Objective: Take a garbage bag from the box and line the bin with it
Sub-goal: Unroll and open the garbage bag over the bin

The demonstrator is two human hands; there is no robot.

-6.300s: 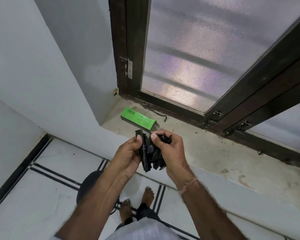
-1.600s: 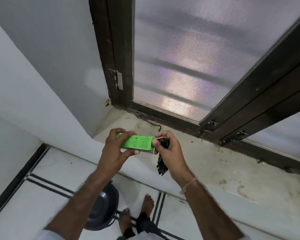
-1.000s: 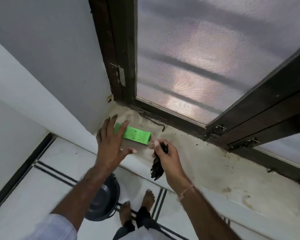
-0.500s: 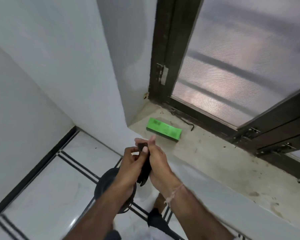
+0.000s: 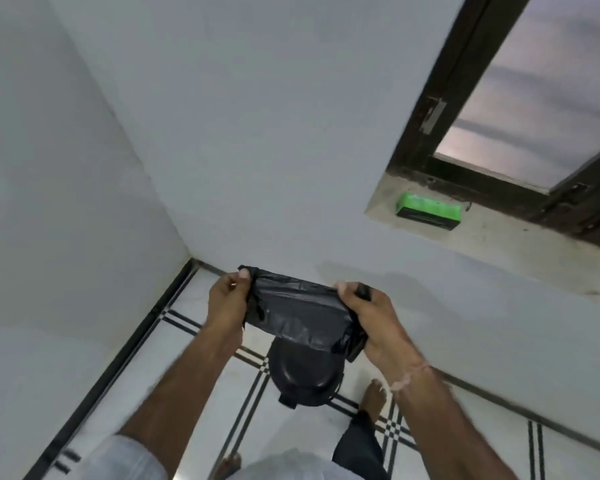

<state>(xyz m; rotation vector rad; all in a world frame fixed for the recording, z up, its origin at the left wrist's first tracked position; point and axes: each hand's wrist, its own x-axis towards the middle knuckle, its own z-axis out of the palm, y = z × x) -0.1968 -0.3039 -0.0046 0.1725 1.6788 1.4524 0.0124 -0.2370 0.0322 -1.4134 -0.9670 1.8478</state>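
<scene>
A black garbage bag point(image 5: 298, 311) is stretched flat between both hands at chest height. My left hand point(image 5: 227, 301) pinches its left end and my right hand point(image 5: 371, 318) grips the bunched right end. Directly below the bag a dark round bin point(image 5: 303, 375) stands on the floor, its upper part hidden by the bag. The green bag box point(image 5: 428, 211) lies on the window sill at the upper right, well away from both hands.
White walls meet in a corner at the left. The stone sill point(image 5: 520, 244) runs under a dark-framed window point(image 5: 471, 174). The white tiled floor point(image 5: 194, 386) has black inlay lines. My bare feet point(image 5: 373, 396) stand next to the bin.
The hands were close together on a folded bag; now they have pulled apart and spread it. The view has swung left and down, so the box sits far right.
</scene>
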